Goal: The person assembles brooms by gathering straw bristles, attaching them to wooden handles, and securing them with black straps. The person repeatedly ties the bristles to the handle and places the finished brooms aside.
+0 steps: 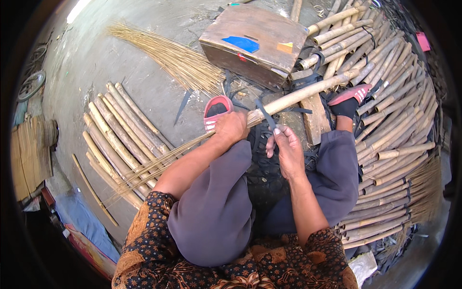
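Black strip (265, 115) around a bamboo pole (315, 94), its end in my right hand (290, 151)

Far to the left of the wooden box (250, 36), a row of bare bamboo lengths (114, 135) lies side by side on the concrete floor (86, 62). Just left of the box, a loose sheaf of dry stalks (163, 55) fans out, its narrower end close to the box's side.

On the near side of the box, my left hand (231, 126) is closed around a thin bunch of stems (163, 163) where they meet the pole's lower end; the stems trail away leftward across my forearm. The pole slants up rightward past the box's near corner. My right hand, its thumb and fingers pinched together, grips the strip's free end below the pole. A wooden block (315, 118) sits under the pole, near the box's right corner.

Right of the box, a big heap of bamboo handles (406, 150) spreads out.
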Demonstrator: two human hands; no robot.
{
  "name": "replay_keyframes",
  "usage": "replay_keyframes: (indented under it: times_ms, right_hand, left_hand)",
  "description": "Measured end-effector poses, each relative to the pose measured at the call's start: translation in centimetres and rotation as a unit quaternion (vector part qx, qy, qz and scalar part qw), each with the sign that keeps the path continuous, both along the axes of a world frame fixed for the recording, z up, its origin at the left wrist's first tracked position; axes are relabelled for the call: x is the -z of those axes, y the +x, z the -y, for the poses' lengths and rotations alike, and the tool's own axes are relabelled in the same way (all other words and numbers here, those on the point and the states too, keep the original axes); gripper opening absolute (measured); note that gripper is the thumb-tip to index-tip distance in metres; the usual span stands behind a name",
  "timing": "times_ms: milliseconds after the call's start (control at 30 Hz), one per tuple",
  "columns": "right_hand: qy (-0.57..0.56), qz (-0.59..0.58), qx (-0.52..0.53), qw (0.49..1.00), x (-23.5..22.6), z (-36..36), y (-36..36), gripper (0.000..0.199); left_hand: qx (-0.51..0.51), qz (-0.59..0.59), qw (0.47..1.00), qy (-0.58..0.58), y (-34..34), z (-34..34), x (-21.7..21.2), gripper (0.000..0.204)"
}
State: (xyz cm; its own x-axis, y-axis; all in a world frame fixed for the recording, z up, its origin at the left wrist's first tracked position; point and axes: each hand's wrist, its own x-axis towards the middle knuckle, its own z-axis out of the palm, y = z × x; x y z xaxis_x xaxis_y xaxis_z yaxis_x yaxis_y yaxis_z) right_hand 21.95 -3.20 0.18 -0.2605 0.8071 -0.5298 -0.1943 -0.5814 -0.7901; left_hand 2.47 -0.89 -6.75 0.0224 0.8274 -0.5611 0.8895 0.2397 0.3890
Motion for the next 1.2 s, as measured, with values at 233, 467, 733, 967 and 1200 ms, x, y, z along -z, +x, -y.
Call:
replay_keyframes:
  times_ms: [233,467,733,967,1200]
  right_hand:
    - [-0.08,0.172,0.043,0.981,2.7,-0.8,-4.8,0.025]
    - [-0.058,0.169,0.017,0.984,3.9,-1.8,-6.3,0.035]
    - [-0.078,0.118,-0.099,0.985,4.0,1.0,-2.4,0.028]
    - [0.029,0.314,-0.26,0.913,8.8,4.3,3.3,0.035]
    - [0.404,0.292,-0.276,0.822,9.8,-4.2,1.1,0.022]
  left_hand:
    - [-0.038,0.01,0.999,0.002,0.3,0.5,0.4,0.062]
    - [-0.077,0.024,0.997,-0.017,0.3,0.3,1.2,0.057]
    - [-0.019,0.039,0.999,0.018,-0.4,0.1,1.2,0.031]
    - [-0.041,0.244,0.968,-0.045,-1.4,-0.3,-2.5,0.037]
    - [-0.02,0.548,0.727,-0.414,-2.6,-0.5,-5.7,0.021]
